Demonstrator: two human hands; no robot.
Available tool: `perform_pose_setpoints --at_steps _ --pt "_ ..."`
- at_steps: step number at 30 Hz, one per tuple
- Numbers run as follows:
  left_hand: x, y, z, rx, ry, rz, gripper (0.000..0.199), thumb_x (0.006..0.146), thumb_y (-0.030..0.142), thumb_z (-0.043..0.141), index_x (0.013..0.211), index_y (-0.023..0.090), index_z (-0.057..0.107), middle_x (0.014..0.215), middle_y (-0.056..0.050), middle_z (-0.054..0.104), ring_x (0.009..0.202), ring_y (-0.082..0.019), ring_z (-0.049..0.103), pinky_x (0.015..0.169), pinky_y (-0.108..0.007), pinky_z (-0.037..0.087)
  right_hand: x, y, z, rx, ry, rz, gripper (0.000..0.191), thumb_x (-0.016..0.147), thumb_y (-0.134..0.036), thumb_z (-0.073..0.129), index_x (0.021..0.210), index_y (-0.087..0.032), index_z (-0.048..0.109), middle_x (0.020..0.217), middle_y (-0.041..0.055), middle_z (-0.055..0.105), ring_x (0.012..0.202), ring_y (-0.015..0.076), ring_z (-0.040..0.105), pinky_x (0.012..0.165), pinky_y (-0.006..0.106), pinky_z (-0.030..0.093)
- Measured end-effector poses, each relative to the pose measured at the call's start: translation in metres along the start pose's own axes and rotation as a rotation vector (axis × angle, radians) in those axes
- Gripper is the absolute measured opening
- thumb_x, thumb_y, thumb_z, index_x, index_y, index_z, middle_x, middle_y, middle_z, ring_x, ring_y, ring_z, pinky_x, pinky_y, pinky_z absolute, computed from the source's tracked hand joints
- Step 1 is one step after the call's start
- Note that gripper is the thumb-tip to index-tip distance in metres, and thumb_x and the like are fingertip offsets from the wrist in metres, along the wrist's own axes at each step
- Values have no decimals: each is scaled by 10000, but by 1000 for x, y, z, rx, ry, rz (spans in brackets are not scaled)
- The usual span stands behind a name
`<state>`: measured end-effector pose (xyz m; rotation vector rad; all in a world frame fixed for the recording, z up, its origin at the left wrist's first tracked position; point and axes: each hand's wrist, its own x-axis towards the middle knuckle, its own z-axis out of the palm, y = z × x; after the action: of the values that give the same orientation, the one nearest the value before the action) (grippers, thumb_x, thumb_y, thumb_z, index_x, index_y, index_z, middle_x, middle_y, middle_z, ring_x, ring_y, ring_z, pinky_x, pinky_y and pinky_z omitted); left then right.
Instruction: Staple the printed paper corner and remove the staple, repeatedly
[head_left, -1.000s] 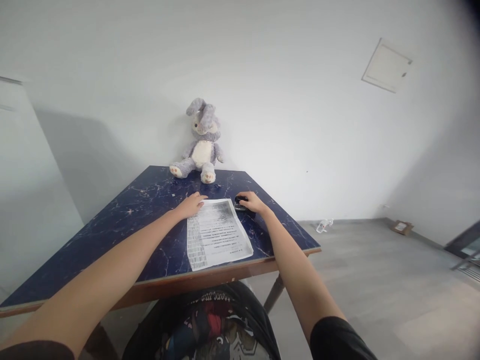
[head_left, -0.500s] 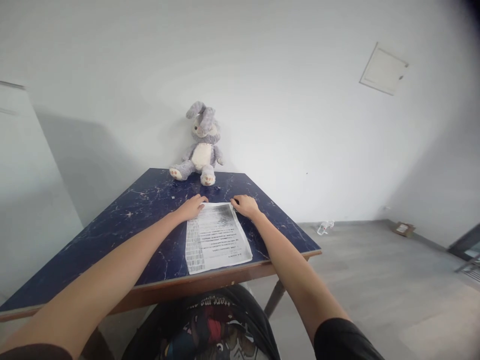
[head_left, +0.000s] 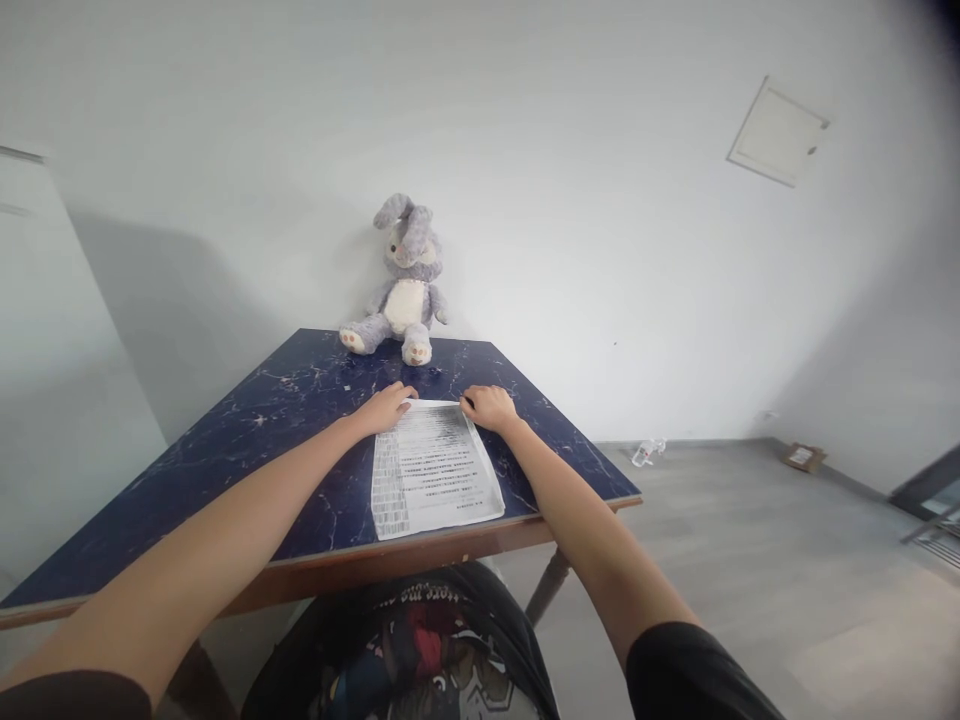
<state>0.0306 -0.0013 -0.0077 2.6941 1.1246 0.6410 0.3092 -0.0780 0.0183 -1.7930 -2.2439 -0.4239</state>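
The printed paper lay on the blue table, its long axis running from the wooden near edge toward the stuffed rabbit; the left hand rested over its far left corner, thumb on the paper; the right hand sat curled at its far right corner, with a small dark item, mostly hidden, at its fingertips; whether either hand gripped could not be told; neither hand was clearly nearer; the paper extended from both toward the near edge and ended just beside it; wider table surface lay leftward, a narrower strip rightward.
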Motion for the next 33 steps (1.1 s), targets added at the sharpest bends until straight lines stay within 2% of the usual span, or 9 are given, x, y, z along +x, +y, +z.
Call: perform_pose_setpoints --at_steps 5,11,15,19,22,24,27,30,33 --pt "0 1 0 11 -10 -2 323 992 231 456 1260 235 637 1175 -91 583 1087 -262 630 999 -389 474 0 -2 2 -43 -34 -33 409 1054 -381 432 939 -174 765 1015 149 763 890 274 701 795 351 445" --pt "-1 2 -1 28 -12 -22 320 990 222 462 1257 227 640 1177 -93 587 1086 -258 631 1008 -392 476 0 -10 3 -105 -46 -125 394 1058 -316 409 1035 -139 760 1090 188 738 1045 298 672 889 374 477" --pt "-2 0 1 52 -13 -3 311 992 195 459 1245 234 635 1177 -91 591 1109 -240 634 1029 -379 472 -1 -11 4 -93 -49 -144 340 1045 -318 453 1018 -140 741 1109 186 729 1042 288 667 915 373 467" --pt "-3 -1 1 73 -18 5 305 1004 210 465 1258 247 629 1180 -90 596 1131 -245 632 1017 -383 476 -2 5 4 77 64 -49 327 1059 -430 465 1056 -184 680 1101 125 717 1017 245 661 889 335 445" --pt "-3 0 0 92 -23 -1 308 1012 223 458 1272 242 622 1184 -95 590 1135 -263 625 1007 -407 477 -6 22 1 203 92 -61 374 998 -548 567 1131 -203 623 1074 78 709 970 227 651 837 311 434" --pt "-2 0 0 97 -28 -12 311 1015 225 449 1274 241 620 1190 -96 582 1131 -266 622 1000 -414 476 -8 32 0 280 84 -109 447 918 -584 668 1151 -207 611 1055 60 711 927 220 648 794 293 426" --pt "-2 0 0 96 -34 -16 311 1016 221 442 1270 242 620 1200 -96 574 1152 -270 607 1007 -426 470 -12 45 -2 377 44 -143 458 862 -593 723 1116 -219 650 1051 49 727 915 218 654 757 277 413" --pt "-2 1 -2 117 -28 -21 324 1017 229 443 1286 247 623 1203 -103 583 1184 -288 578 1035 -464 453 -15 58 -2 430 -19 -119 449 837 -612 734 1049 -218 697 1021 52 744 889 225 657 741 281 406" --pt "-3 8 -5 165 45 -25 344 1009 232 459 1298 257 645 1233 -115 596 1217 -305 544 1069 -503 427 -18 68 -1 455 -39 -59 417 822 -588 737 974 -200 722 917 54 739 803 216 636 722 293 405"
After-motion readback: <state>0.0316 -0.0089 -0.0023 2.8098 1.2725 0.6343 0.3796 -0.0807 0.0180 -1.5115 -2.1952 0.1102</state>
